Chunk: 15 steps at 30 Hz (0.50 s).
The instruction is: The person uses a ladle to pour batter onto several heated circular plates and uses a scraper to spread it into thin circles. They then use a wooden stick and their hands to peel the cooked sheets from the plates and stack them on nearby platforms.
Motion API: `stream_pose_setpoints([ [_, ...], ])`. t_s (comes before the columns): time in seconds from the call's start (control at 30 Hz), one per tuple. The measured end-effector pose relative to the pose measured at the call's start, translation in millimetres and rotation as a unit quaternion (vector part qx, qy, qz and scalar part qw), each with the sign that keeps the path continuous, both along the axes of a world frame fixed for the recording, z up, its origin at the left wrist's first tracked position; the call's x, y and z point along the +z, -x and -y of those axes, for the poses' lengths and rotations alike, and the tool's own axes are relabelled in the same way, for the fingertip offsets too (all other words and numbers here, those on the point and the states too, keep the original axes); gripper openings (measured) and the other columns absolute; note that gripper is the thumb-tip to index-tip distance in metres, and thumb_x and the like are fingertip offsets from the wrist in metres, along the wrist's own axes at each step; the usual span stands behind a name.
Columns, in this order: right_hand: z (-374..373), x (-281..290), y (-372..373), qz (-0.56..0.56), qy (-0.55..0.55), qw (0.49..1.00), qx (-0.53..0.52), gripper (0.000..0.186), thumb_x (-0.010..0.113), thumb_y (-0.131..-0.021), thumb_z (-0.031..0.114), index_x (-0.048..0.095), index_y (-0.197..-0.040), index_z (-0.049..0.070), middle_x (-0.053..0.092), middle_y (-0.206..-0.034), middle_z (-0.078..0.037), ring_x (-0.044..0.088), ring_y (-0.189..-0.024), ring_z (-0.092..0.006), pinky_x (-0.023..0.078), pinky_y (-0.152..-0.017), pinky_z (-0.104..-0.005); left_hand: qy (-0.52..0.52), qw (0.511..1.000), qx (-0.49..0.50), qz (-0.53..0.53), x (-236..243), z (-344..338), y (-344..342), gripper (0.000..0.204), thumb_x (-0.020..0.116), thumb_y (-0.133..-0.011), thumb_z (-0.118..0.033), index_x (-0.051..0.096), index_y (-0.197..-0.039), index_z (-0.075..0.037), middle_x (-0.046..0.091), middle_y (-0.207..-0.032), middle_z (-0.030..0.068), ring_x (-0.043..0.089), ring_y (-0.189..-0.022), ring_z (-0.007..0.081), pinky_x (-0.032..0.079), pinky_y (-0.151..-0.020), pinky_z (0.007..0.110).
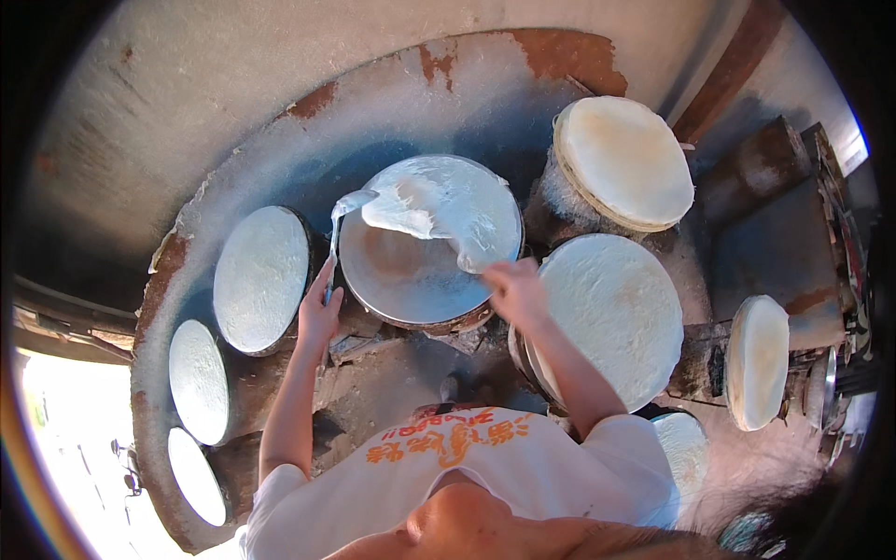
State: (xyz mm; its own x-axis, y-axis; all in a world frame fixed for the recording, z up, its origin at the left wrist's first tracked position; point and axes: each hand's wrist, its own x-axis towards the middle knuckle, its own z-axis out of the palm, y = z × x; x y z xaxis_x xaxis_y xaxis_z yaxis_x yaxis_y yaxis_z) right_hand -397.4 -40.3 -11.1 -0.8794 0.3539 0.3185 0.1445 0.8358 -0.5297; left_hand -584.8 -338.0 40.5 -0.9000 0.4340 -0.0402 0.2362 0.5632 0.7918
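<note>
A round metal griddle (pixel 401 280) sits in front of me, with a thin white sheet of dough (pixel 448 210) partly lifted off its far half. My right hand (pixel 513 287) pinches the sheet's near right edge. In my left hand (pixel 319 317), at the griddle's left rim, is a thin long spatula (pixel 334 238). Its tip reaches under the sheet's left edge, which curls upward. The bare brownish part of the griddle shows between my two hands.
Round griddles coated white stand in an arc: three on the left (pixel 261 275) (pixel 199 378) (pixel 196 476), one at the right (pixel 616 308), a smaller one farther right (pixel 756 359). A stack of finished sheets (pixel 625 159) rises at the upper right. A curved, floury wall (pixel 280 75) lies behind.
</note>
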Motion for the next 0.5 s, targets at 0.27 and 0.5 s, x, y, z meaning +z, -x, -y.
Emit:
stream_pose_setpoints([
  [0.27, -30.2, 1.1, 89.6, 0.010, 0.031, 0.986, 0.161, 0.029, 0.063, -0.069, 0.004, 0.070, -0.097, 0.010, 0.066, -0.101, -0.006, 0.056, -0.094, -0.0310, 0.047, -0.085, -0.0372, 0.031, 0.998, -0.009, 0.063, -6.6, 11.5, -32.6, 0.053, 0.057, -0.088, -0.007, 0.043, -0.139, -0.015, 0.053, -0.134, 0.0120, 0.049, -0.124, 0.0192, 0.038, -0.100, 0.030],
  [0.5, -95.5, -4.2, 102.2, 0.012, 0.135, 0.983, 0.126, 0.023, 0.065, -0.068, 0.003, 0.071, -0.089, 0.008, 0.067, -0.096, -0.010, 0.062, -0.091, -0.0290, 0.049, -0.080, -0.0393, 0.096, 0.985, -0.050, 0.135, 11.7, 1.4, -59.6, 0.052, 0.057, -0.090, -0.012, 0.043, -0.139, -0.021, 0.060, -0.124, 0.0138, 0.059, -0.108, 0.0177, 0.045, -0.089, 0.030],
])
